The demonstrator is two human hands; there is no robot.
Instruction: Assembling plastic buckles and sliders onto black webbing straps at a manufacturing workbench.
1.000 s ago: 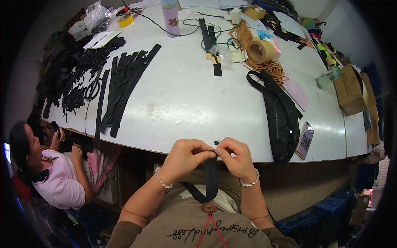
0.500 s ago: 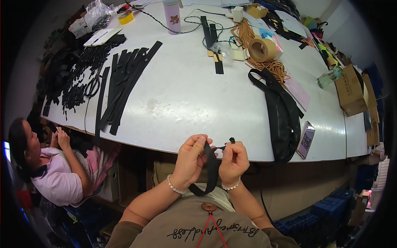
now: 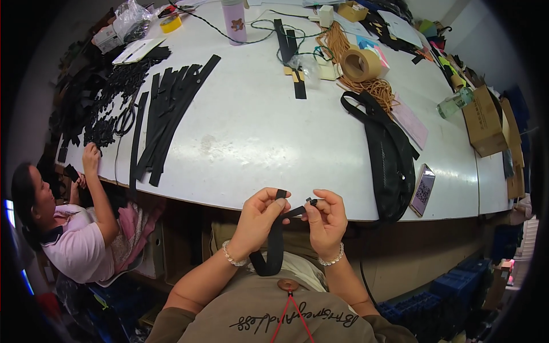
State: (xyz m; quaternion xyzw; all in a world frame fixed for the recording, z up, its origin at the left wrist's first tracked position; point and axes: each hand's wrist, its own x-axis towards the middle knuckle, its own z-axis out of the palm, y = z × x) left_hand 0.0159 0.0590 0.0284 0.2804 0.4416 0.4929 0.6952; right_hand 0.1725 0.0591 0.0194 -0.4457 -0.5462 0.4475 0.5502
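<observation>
In front of me, off the near table edge, my left hand (image 3: 258, 217) is closed on a long black fabric strip (image 3: 275, 243), thumb pressed on it near its upper end. The strip hangs in a loop below the hand. My right hand (image 3: 325, 220) pinches a small dark piece (image 3: 313, 202) between thumb and fingers. A narrow black band runs from it toward the strip at my left hand; how they join is too small to make out.
More black strips (image 3: 171, 114) lie at left, beside scissors (image 3: 125, 121) and a heap of small black parts (image 3: 103, 131). A co-worker (image 3: 74, 228) sits at far left. Nearby on the right are a black bag (image 3: 389, 166) and a phone (image 3: 422, 191). A tape roll (image 3: 361, 64) sits farther back.
My right hand has turned and shifted slightly right, its fingers more extended. My left hand moved a little left with the strip. The co-worker's one hand has reached up to the small parts.
</observation>
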